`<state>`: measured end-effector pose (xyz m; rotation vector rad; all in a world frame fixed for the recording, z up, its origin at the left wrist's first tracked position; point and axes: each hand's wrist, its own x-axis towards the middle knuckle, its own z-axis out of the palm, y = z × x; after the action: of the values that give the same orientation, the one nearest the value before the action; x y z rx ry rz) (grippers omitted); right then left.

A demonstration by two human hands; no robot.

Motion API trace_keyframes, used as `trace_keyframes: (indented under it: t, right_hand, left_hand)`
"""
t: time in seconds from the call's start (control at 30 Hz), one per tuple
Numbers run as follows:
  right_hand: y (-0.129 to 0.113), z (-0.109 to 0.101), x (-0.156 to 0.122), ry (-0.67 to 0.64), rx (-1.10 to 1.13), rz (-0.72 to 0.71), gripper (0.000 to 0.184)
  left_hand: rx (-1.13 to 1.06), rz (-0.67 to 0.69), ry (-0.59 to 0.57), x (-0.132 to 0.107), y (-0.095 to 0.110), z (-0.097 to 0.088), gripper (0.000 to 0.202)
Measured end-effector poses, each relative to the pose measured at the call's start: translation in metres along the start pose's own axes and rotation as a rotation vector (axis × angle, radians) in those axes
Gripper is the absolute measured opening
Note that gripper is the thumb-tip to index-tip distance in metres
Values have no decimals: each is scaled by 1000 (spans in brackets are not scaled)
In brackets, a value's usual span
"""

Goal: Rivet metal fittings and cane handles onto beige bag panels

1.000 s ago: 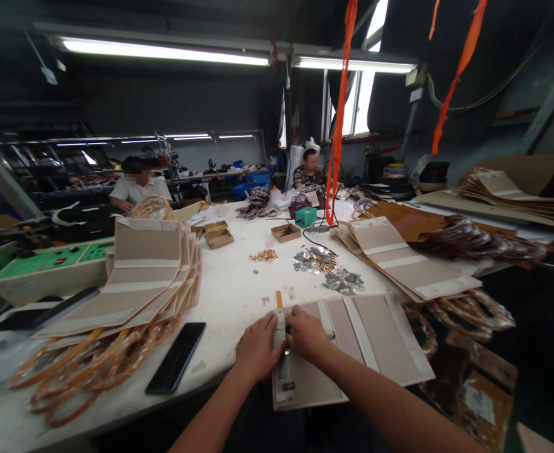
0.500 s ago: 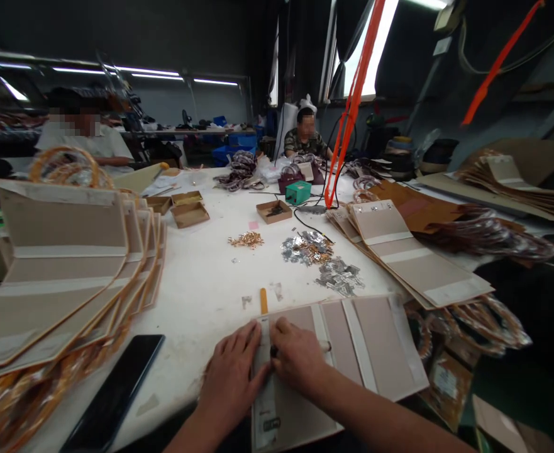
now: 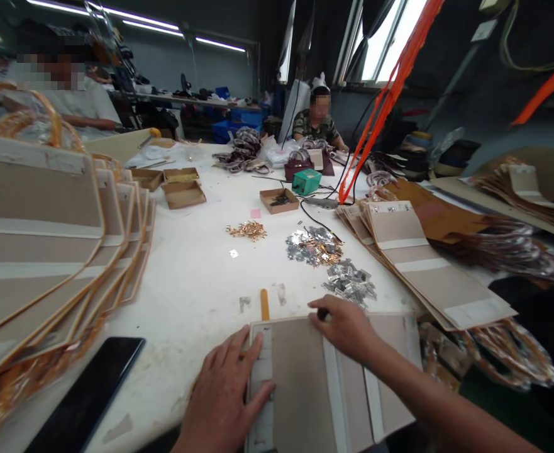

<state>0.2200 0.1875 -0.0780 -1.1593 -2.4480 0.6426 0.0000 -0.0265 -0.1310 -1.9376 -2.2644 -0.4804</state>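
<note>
A beige bag panel (image 3: pixel 300 384) with pale strips across it lies in front of me at the table's front edge. My left hand (image 3: pixel 224 393) rests flat on its left end, fingers extended and thumb spread over the pale end strip. My right hand (image 3: pixel 345 324) is closed above the panel's far edge, around a small dark tool (image 3: pixel 322 313). Most of that tool is hidden by the fingers, so its kind cannot be made out. An orange strap end (image 3: pixel 264 305) sticks out past the panel's far edge, near my left fingertips.
Gold prongs (image 3: pixel 247 231), mixed metal pieces (image 3: pixel 313 245) and silver plates (image 3: pixel 351 281) lie in piles. Stacked panels stand left (image 3: pixel 36 195) and right (image 3: pixel 418 264). A phone (image 3: pixel 88 390), a small carton (image 3: pixel 279 200) and a green box (image 3: pixel 306 182) are on the table. Two people sit beyond.
My right hand has moved right and away from the panel's left end, lifting toward its far edge. My left hand stays on the end strip, slightly lower. The camera view has shifted.
</note>
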Motion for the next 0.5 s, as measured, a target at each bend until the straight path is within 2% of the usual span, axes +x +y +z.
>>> trace_keyframes:
  t: [0.07, 0.17, 0.3, 0.5]
  right_hand:
    - [27, -18, 21, 34, -158, 125, 27]
    - [52, -33, 46, -10, -319, 232, 29]
    - [58, -26, 61, -66, -356, 270, 30]
    - [60, -14, 65, -63, -353, 281, 25]
  left_hand:
    - [-15, -10, -15, 0, 1, -2, 72]
    - [-25, -18, -29, 0, 3, -6, 70]
    - [-42, -36, -51, 0, 5, -9, 72]
    - [-141, -102, -168, 0, 13, -16, 74]
